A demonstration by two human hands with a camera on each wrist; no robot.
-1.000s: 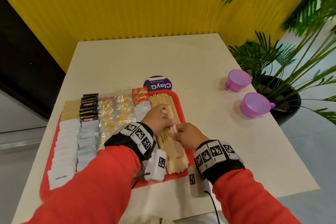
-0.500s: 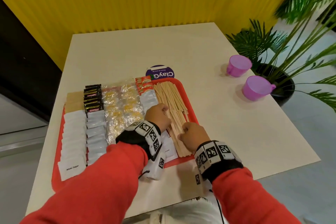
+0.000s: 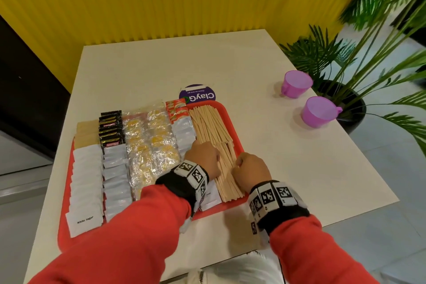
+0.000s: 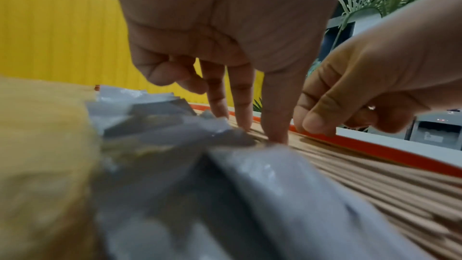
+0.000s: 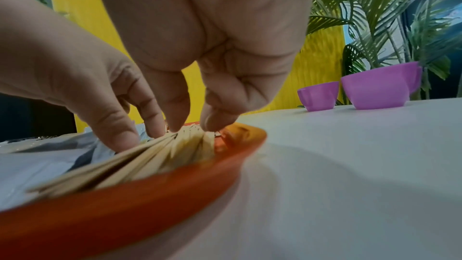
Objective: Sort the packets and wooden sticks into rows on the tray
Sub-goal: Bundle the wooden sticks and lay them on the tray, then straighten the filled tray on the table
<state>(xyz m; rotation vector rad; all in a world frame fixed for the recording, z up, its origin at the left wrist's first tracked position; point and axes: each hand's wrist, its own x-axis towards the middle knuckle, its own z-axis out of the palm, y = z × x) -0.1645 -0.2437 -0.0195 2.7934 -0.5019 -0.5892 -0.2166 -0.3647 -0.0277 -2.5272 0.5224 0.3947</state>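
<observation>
A red tray (image 3: 64, 226) holds rows of packets: white sugar (image 3: 86, 182), brown (image 3: 86, 131), black (image 3: 111, 127), clear yellow (image 3: 149, 145), red (image 3: 176, 110) and grey-white (image 3: 184, 136). Wooden sticks (image 3: 212, 127) fill the tray's right side. My left hand (image 3: 205, 157) presses straight fingertips (image 4: 277, 135) onto the sticks at the pile's left edge. My right hand (image 3: 251, 168) is on the pile's right edge by the tray rim. In the right wrist view its fingers and thumb (image 5: 212, 124) pinch the stick ends (image 5: 190, 135).
Two purple cups (image 3: 296, 86) (image 3: 319, 114) stand on the white table (image 3: 276, 168) to the right of the tray. A purple round sticker (image 3: 197, 98) lies behind the tray. A potted palm (image 3: 345, 53) stands off the table's right edge, and a yellow wall is behind.
Both hands have kept to the stick pile and slid a little toward its near end. The sticks lie closer together. The head view has shifted.
</observation>
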